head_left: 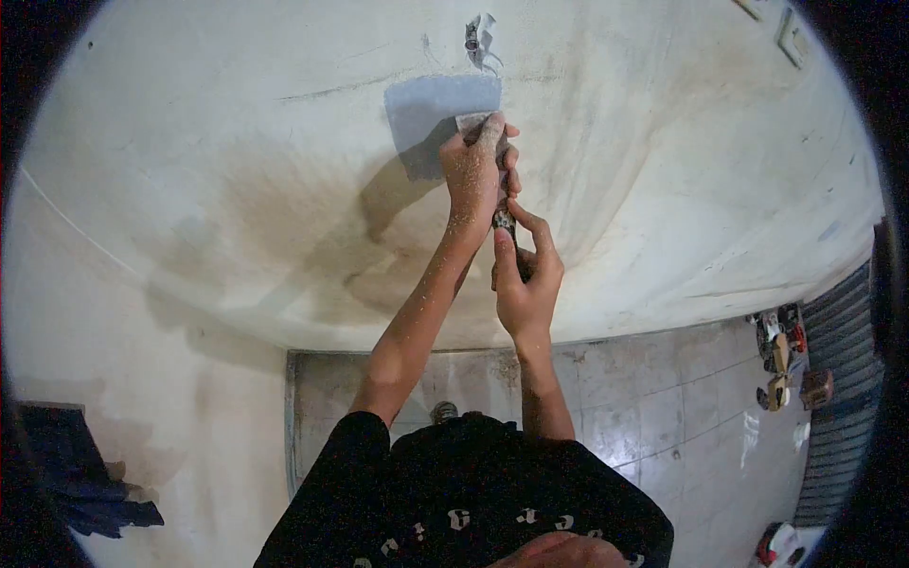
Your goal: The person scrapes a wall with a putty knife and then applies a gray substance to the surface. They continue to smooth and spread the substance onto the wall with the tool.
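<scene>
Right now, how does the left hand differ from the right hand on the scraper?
The left hand is higher, closed around the scraper near its blade; the right hand is lower, on the handle end. The left hand is speckled with pale dust; the right hand looks cleaner. Both grip the same tool against the wall.

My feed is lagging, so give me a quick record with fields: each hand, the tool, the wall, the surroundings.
upper grip: left hand, speckled with dust, closed around the putty knife near its blade
lower grip: right hand holding the handle end
blade: against the wall, at the grey patch's lower right
wall: stained wall with a rectangular grey patch
surroundings: tiled floor below; dark cloth lower left
</scene>
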